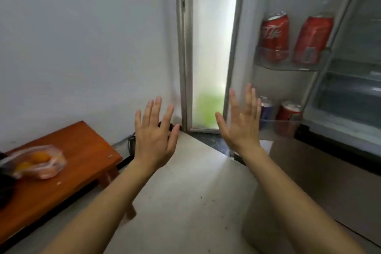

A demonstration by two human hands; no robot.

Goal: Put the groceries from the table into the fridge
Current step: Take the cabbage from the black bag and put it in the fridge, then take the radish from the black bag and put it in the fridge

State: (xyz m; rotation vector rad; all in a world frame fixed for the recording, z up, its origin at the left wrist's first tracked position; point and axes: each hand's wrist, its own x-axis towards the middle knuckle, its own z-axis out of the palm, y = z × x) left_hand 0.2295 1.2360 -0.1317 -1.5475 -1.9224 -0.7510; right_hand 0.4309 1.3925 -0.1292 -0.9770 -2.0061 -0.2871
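My left hand (155,134) and my right hand (242,123) are both raised in front of me, fingers spread and straight, holding nothing. A clear plastic bag with orange fruit (39,164) lies on the low wooden table (82,150) at the lower left. The fridge (348,88) stands open on the right. Its door shelf (288,64) holds two red cans (275,37). A lower door shelf holds a blue can (266,109) and a red can (288,113), just right of my right hand.
A frosted glass door (210,47) in a metal frame stands between the white wall and the fridge door. The floor (185,192) is pale tile. A dark object (4,183) sits at the table's left edge.
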